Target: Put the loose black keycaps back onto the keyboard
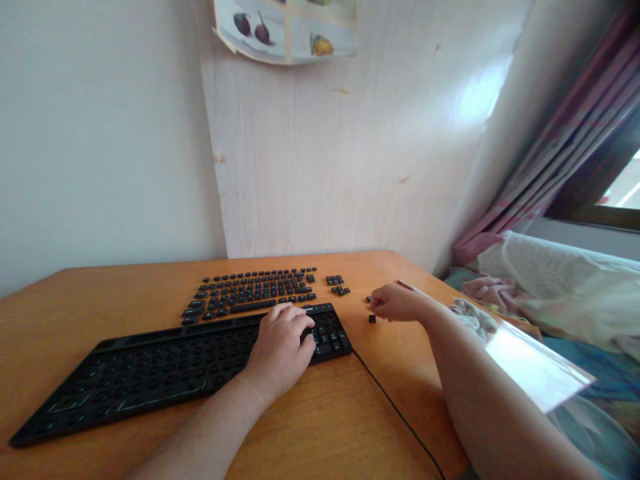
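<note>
A black keyboard (150, 373) lies at a slant across the desk, most of its key places bare. At its right end the number pad (327, 337) still carries keycaps. My left hand (285, 340) rests on the keyboard beside the number pad, fingers slightly bent and thumb apart. To the right of the keyboard, my right hand (400, 303) is low over the desk with its fingers pinched together. What they hold, if anything, is hidden. One loose keycap (372, 319) lies just below those fingers, and another dark keycap (369, 299) shows at their edge.
Behind the keyboard, rows of loose keycaps (255, 287) lie in keyboard order, with smaller groups (335, 280) to their right. A black cable (395, 400) runs toward the front edge. Beyond my right arm are a crumpled cloth (473, 319) and a white sheet (530, 363).
</note>
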{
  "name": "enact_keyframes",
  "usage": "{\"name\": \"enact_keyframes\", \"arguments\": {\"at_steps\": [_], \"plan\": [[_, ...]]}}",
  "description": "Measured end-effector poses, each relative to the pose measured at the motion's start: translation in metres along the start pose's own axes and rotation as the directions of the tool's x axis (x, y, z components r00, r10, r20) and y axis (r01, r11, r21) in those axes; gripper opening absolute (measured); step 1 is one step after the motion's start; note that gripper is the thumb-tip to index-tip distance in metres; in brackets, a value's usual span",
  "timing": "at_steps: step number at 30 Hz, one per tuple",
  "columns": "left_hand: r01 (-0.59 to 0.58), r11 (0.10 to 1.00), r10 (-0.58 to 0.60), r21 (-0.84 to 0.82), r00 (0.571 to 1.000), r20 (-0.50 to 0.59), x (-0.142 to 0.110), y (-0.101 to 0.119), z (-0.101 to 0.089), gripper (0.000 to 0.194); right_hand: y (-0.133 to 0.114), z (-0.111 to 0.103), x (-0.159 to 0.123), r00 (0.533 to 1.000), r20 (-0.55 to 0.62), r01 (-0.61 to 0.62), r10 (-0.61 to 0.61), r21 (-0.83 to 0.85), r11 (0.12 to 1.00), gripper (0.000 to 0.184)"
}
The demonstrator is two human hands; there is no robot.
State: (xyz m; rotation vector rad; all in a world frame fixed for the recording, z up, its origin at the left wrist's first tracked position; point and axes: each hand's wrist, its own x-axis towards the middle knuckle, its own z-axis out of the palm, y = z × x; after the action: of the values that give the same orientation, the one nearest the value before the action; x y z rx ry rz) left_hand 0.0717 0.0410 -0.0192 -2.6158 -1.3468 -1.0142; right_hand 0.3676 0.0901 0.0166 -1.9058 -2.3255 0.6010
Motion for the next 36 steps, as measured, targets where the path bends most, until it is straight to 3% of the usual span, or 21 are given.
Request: {"name": "enact_keyframes", "arguments": {"at_steps": [5, 21, 36], "plan": [[-0.003, 1.0, 0.003, 0.005, 1.0, 0.003, -0.0001, -0.0002, -0.0004, 0.02, -0.0014, -0.0008, -0.0016, 0.998, 0.004, 0.066, -0.066, 0.038, 0.997, 0.01], [-0.003, 1.0, 0.003, 0.004, 1.0, 0.0, -0.0011, -0.0021, 0.0013, 0.019, 0.0053, 0.0015, 0.0029, 0.996, 0.056, 0.056, -0.063, 0.126, 0.99, 0.015], [-0.009, 1.0, 0.009, 0.005, 1.0, -0.006, -0.0008, -0.001, 0.0002, 0.02, -0.0032, 0.0002, 0.0024, 0.998, 0.041, 0.057, -0.057, -0.003, 0.998, 0.016]]}}
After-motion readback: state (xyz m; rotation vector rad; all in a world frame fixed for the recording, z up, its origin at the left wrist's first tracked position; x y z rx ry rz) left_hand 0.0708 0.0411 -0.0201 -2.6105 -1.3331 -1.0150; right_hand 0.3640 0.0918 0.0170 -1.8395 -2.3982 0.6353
